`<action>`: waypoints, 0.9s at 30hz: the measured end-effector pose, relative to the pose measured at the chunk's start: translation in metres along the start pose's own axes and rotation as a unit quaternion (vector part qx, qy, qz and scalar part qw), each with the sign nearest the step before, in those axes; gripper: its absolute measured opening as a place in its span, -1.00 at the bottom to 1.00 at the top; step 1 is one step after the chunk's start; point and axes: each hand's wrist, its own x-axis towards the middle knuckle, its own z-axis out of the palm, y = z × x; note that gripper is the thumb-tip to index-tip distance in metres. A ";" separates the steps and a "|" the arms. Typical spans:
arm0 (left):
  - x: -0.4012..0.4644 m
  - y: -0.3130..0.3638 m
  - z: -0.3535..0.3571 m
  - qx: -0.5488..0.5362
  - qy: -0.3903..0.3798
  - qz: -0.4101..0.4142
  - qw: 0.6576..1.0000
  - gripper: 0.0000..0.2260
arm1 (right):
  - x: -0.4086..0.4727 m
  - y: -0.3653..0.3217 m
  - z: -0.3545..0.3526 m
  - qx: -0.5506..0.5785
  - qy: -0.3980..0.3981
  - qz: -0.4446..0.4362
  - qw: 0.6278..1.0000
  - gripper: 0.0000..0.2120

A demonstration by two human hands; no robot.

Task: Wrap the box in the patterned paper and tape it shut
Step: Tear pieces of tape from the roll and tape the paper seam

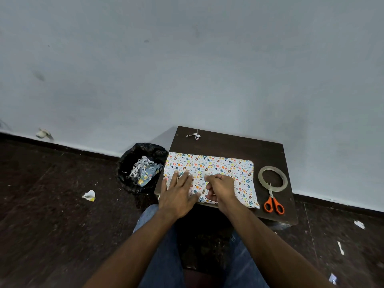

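Note:
The patterned paper (220, 166), white with small coloured shapes, lies folded over the box on a small dark table (232, 143). The box itself is hidden under the paper. My left hand (178, 191) rests flat on the paper's left part, fingers spread. My right hand (220, 187) sits beside it near the front edge, fingers curled and pinching a fold of the paper. A roll of clear tape (272, 178) lies to the right of the paper. Orange-handled scissors (273, 201) lie just in front of the roll.
A black-lined bin (137, 163) holding paper scraps stands on the floor left of the table. A torn scrap (194, 136) lies at the table's back edge. Paper bits (89, 195) are scattered on the dark floor. A pale wall rises behind.

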 end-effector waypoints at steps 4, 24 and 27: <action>0.000 0.003 -0.003 0.010 0.001 -0.004 1.000 -0.36 | 0.006 -0.002 0.017 0.022 0.014 0.047 0.999 -0.81; 0.004 0.005 -0.003 -0.015 0.014 -0.013 1.000 -0.38 | 0.035 0.002 0.039 -0.028 0.136 0.117 0.983 -0.88; 0.004 0.005 -0.003 -0.011 0.017 -0.012 1.000 -0.38 | 0.036 0.000 0.037 -0.037 0.121 0.122 0.984 -0.86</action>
